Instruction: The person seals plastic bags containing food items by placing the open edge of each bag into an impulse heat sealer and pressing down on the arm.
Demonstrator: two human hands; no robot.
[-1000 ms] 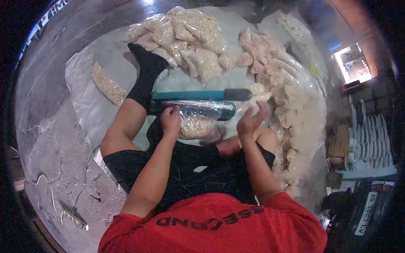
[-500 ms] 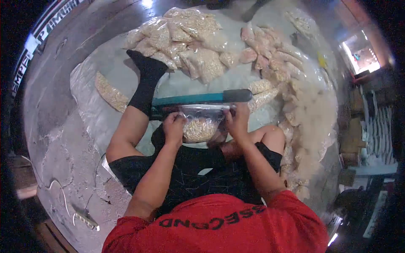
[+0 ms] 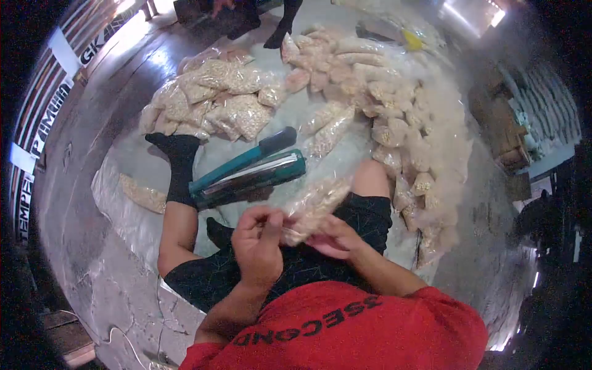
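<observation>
A clear plastic bag of pale beans or kernels [image 3: 319,206] is tilted in front of my lap, slightly blurred. My left hand [image 3: 259,243] is closed at the bag's near left end, fingers curled with the thumb up. From the right, my right hand [image 3: 336,237] grips the bag's lower end, fingers bent around the plastic. Beyond my hands, a teal bag sealer [image 3: 256,176] lies between my legs. Its dark-gripped lever [image 3: 277,142] angles away from the base, where a shiny metal strip shows. Neither hand touches the sealer.
Filled bags are heaped [image 3: 213,92] at the back left. More bags [image 3: 394,117] run along the right side of the pale sheet [image 3: 132,160]. A single filled bag [image 3: 143,194] lies beside my left foot. Another person's dark-clad legs [image 3: 283,24] are at the far edge.
The bag has come away from the sealer and now tilts up to the right between my hands. The sealer's lever has lifted from its base. My view has turned to the right.
</observation>
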